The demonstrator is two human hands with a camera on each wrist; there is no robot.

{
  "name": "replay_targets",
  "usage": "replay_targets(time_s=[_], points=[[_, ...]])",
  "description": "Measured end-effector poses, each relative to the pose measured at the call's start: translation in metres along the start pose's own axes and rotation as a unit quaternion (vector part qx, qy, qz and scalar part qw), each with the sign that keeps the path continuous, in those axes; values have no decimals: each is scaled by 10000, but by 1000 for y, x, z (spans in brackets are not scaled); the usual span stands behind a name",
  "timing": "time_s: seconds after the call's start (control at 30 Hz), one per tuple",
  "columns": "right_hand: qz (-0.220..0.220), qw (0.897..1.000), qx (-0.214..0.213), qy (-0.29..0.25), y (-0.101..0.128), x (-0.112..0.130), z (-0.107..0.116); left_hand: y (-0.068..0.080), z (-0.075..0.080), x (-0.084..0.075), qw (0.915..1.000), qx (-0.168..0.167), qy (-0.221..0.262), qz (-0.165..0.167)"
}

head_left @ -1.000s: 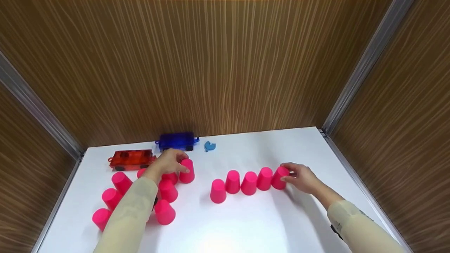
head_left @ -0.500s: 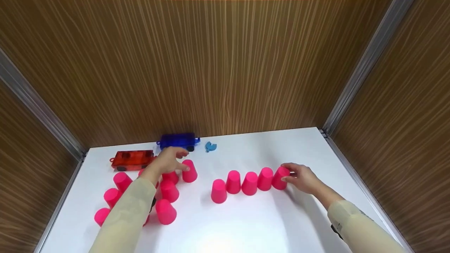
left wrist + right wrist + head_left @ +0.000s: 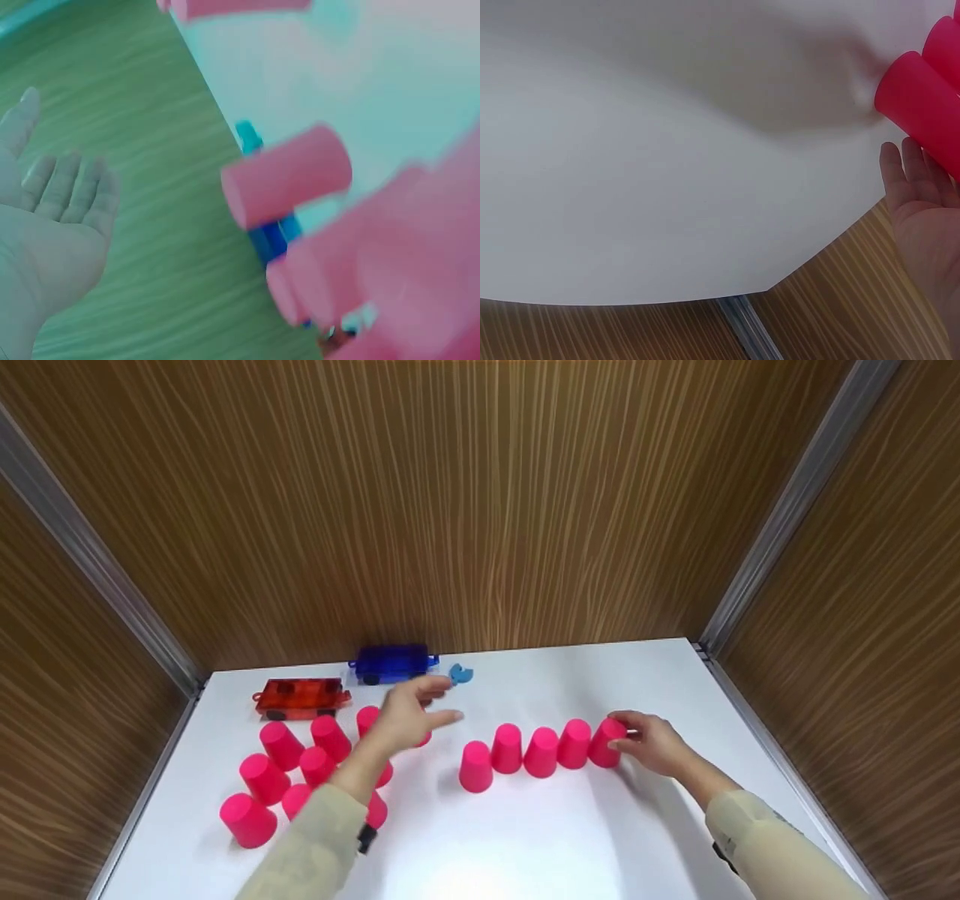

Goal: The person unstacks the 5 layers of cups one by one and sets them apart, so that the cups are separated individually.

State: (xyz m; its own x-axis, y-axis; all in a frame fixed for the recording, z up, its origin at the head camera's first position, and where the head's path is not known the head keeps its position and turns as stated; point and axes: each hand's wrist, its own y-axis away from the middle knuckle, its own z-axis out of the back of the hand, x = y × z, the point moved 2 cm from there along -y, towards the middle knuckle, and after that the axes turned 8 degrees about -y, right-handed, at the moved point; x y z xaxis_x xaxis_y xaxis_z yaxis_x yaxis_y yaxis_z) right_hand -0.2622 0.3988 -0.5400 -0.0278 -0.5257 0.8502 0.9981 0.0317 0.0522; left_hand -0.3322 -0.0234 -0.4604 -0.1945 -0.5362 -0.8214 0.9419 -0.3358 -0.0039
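Observation:
Five upside-down pink cups stand in a curved row at mid-table, from the leftmost cup (image 3: 475, 766) to the rightmost cup (image 3: 606, 742). My right hand (image 3: 649, 739) rests with straight fingers (image 3: 911, 169) against the side of that rightmost cup (image 3: 919, 101). Raised over the right edge of a loose cluster of pink cups (image 3: 281, 744), my left hand (image 3: 416, 712) has its fingers spread and holds nothing. In the left wrist view the left hand (image 3: 52, 225) shows an empty palm, with a pink cup (image 3: 289, 184) beside it. One cup is partly hidden behind the left hand.
A red toy car (image 3: 301, 697) and a blue toy car (image 3: 394, 663) sit at the back of the white table (image 3: 525, 840), with a small blue piece (image 3: 460, 673) beside them. Wood-grain walls close in the table on three sides.
My left hand let go of the cup at the cluster's right edge, lifted and moved right with fingers spread. The right hand stayed on the row's end cup.

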Motion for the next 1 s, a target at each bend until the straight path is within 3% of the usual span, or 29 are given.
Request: replay_targets(time_s=[0.1,0.47,0.7,1.0], points=[[19,10000,-5,20,-1,-1,0,8,-17,4,9998,84,147,-54],[38,10000,37,51,-5,-1,-1,28,-78,47,9963,-115,625,583],[-15,9999,45,106,-6,-1,-1,33,-101,66,9918,-264,1061,665],[43,10000,45,-2,-2,-2,-2,39,-128,79,9877,-593,1194,818]])
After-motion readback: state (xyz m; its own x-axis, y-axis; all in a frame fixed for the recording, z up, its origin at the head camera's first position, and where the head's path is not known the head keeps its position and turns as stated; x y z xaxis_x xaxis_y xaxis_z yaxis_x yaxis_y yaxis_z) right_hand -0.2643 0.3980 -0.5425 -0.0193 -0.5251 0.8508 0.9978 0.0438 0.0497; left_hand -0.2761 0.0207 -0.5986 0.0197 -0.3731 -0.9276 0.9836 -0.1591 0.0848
